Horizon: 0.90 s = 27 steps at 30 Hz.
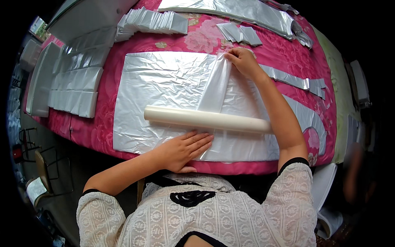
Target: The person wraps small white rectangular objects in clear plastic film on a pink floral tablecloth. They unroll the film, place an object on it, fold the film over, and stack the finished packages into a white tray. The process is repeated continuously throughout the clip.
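A wide stack of thin silvery plastic sheets (164, 86) lies before me on the table. Across it rests a white roller tube (205, 119), slanting slightly down to the right, its right end hidden behind my right forearm. My left hand (187, 150) lies flat on the near part of the sheets, just below the tube, fingers stretched out. At the far edge, my right hand (240, 61) pinches the upper corner of a narrow folded strip of the sheet (216, 84). That strip runs down from my fingers to the tube.
A pink flowered cloth (108, 103) covers the table. Stacked folded plastic packets (152, 22) stand at the back, with a smaller packet pile (239, 33) nearby. White bins (41, 82) and more packets (76, 82) are at left. Long film (230, 10) lies along the far edge; a chair (43, 177) stands lower left.
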Each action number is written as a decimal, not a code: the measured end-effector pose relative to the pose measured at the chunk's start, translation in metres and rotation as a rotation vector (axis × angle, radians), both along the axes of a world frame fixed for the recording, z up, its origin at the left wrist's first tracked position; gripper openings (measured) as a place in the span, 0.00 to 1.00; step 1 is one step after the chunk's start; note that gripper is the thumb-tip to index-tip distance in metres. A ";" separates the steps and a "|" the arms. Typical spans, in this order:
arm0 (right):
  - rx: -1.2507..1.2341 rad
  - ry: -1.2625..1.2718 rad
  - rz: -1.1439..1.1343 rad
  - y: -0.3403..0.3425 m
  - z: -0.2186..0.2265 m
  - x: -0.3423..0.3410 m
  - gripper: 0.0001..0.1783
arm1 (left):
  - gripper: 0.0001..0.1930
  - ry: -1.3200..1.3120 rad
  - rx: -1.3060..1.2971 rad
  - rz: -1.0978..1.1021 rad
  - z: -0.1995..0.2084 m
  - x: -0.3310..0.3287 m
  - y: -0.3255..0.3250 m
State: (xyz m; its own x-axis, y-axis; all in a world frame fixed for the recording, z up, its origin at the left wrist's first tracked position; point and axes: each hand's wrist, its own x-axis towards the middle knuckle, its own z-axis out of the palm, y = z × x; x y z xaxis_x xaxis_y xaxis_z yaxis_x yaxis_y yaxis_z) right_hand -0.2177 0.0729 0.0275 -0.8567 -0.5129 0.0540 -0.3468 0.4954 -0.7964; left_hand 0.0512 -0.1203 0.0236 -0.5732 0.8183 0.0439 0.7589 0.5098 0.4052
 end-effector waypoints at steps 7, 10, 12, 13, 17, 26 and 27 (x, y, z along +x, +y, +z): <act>0.024 0.252 -0.237 -0.004 0.012 0.020 0.18 | 0.41 -0.035 -0.047 -0.022 -0.004 0.014 0.006; 0.040 0.266 0.185 -0.002 0.041 0.106 0.17 | 0.40 -0.037 -0.046 0.007 -0.006 0.020 0.007; 0.162 0.290 0.341 0.009 0.041 0.166 0.22 | 0.40 -0.027 -0.046 -0.005 -0.005 0.020 0.011; 0.203 0.305 0.364 0.011 0.034 0.189 0.26 | 0.39 -0.023 -0.049 -0.002 -0.005 0.021 0.012; 0.263 0.518 0.208 0.033 0.016 0.188 0.31 | 0.38 -0.043 -0.052 0.007 -0.005 0.024 0.013; 0.350 0.527 -0.210 0.105 0.014 0.116 0.26 | 0.40 -0.030 -0.001 0.023 0.007 0.006 0.007; 0.310 0.518 -0.151 0.094 0.019 0.129 0.26 | 0.41 -0.034 -0.035 0.039 0.006 0.005 0.008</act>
State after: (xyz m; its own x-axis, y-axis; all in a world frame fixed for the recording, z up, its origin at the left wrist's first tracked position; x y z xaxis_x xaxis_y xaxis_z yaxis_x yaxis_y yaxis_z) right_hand -0.0888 0.1665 0.0462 -0.8233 -0.4467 0.3502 -0.5579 0.7503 -0.3547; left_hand 0.0562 -0.1124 0.0298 -0.6055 0.7958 -0.0043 0.7241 0.5532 0.4120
